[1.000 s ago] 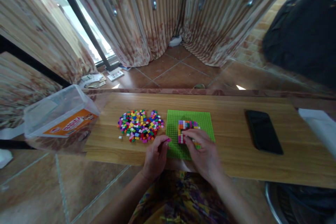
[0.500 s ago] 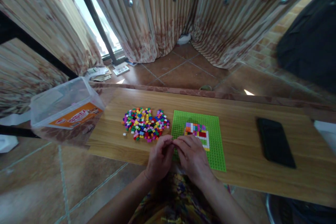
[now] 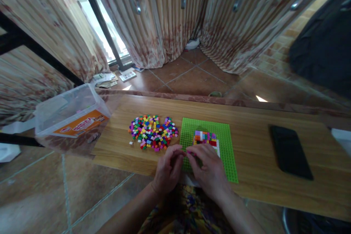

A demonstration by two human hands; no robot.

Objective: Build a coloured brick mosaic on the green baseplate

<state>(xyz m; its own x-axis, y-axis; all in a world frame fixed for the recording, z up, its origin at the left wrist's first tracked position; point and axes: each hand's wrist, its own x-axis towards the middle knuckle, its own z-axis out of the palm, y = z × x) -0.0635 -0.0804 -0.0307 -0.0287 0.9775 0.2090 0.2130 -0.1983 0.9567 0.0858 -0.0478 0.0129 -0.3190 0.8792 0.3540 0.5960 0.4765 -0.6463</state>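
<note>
My left hand (image 3: 170,165) is closed in a pinch over the near left edge of the green baseplate (image 3: 227,153). Whatever its fingertips may hold is hidden. Beside it, my right hand (image 3: 207,166) pinches a tiny pink brick (image 3: 188,153), partly covered by the fingers. The two sets of fingertips nearly meet. On the baseplate, just beyond my right hand, stands a low build of coloured bricks (image 3: 205,136) with a white edge; the hand hides its near part. Left of the plate lies a heap of small loose bricks (image 3: 153,131) in many colours.
A clear plastic tub (image 3: 72,108) with an orange label stands at the left end of the wooden table (image 3: 252,146). A black phone or tablet (image 3: 290,151) lies at the right. One white brick (image 3: 131,143) sits apart from the heap. Curtains (image 3: 164,25) hang beyond.
My right fingertips have drawn slightly apart from the left ones, and a bit of pink now shows between them. The whole view has shifted a little, so the table sits lower.
</note>
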